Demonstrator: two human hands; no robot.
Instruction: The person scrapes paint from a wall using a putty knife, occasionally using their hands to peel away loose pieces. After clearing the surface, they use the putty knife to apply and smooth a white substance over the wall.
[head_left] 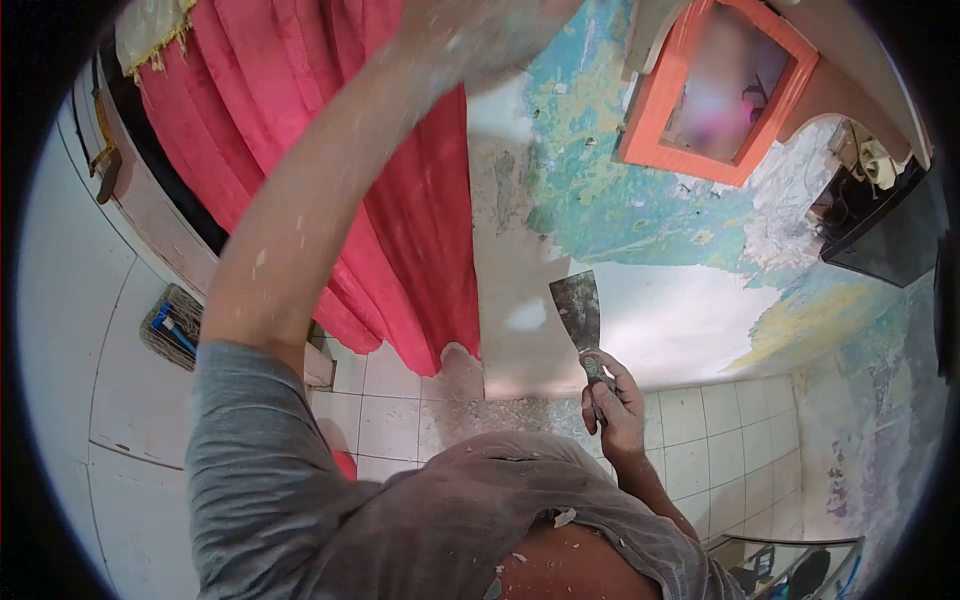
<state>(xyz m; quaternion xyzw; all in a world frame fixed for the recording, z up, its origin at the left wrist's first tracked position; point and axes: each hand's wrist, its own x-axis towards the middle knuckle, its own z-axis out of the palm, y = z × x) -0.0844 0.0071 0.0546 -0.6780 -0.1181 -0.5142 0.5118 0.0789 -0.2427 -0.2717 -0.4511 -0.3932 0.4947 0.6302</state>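
In my right hand [612,405], low at centre right, is a putty knife [578,308], its handle wrapped by my fingers and its worn blade pointing up in front of the wall. My left hand [490,35] is raised at the top of the view, blurred, and its fingers are cut off by the frame edge. White dust and specks cover my left forearm. Behind them the wall [640,220] shows peeling blue-green paint above a smooth white area.
A red curtain [420,230] hangs at the left. An orange-framed picture [650,125] and a dark box-like object [880,235] are at the upper right. A basket [170,325] stands far left. Debris lies on the tiled floor [390,410]. Glass-edged furniture [790,560] is lower right.
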